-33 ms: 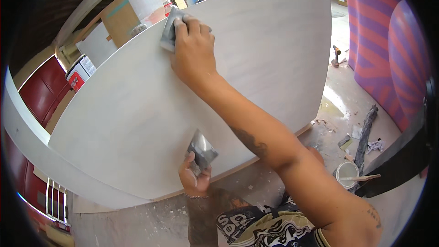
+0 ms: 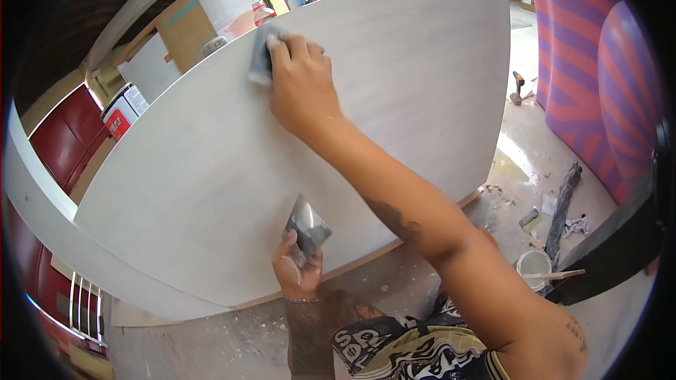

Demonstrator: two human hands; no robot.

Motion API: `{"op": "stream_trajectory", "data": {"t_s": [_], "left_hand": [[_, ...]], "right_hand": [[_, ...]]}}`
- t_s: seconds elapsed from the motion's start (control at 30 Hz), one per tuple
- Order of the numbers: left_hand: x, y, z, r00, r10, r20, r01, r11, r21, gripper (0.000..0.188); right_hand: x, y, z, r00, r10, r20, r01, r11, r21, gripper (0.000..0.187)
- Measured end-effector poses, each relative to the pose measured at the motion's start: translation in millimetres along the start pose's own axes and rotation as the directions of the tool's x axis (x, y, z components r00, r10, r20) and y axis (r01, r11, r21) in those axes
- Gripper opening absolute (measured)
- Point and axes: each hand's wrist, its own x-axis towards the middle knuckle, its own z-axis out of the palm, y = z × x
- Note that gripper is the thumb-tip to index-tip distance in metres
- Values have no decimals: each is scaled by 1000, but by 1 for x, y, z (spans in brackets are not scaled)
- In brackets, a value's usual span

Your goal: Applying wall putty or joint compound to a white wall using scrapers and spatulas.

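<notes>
Right hand [image 2: 301, 91] is pressing a grey pad [image 2: 261, 62] in a closed grip against the pale panel's [image 2: 422, 77] upper edge. Left hand [image 2: 298, 271] is pinching a metal scraper [image 2: 308, 228] at the panel's lower edge. A white bucket [image 2: 533, 265] is sitting right of the panel.

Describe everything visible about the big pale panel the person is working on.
The panel is a large, flat board with a pale whitish-grey, faintly streaked coat and a thin edge showing bare wood colour along the bottom. It stands tilted, its lower edge near the dusty floor. The right hand presses a small grey pad against its upper part; the left hand holds a metal scraper against its lower part. Fisheye bending makes its edges look curved.
</notes>
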Motion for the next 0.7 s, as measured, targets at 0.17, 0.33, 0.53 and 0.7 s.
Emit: {"op": "stream_trajectory", "data": {"t_s": [0.17, 0.33, 0.53, 0.7], "left_hand": [[18, 7, 26, 960, -165, 224, 188, 978, -85, 21], [10, 8, 70, 993, -96, 69, 83, 981, 174, 18], [3, 12, 60, 997, -23, 73, 14, 993, 116, 19], [3, -25, 42, 989, -128, 74, 115, 980, 160, 22]], "right_hand": [[-68, 14, -88, 927, -244, 285, -6, 751, 661, 60], [-138, 62, -134, 745, -341, 573, -110, 785, 610, 69], [10, 91, -125, 887, -347, 306, 325, 938, 122, 57], [138, 25, -93, 583, -516, 628, 687, 726, -41, 44]]}}
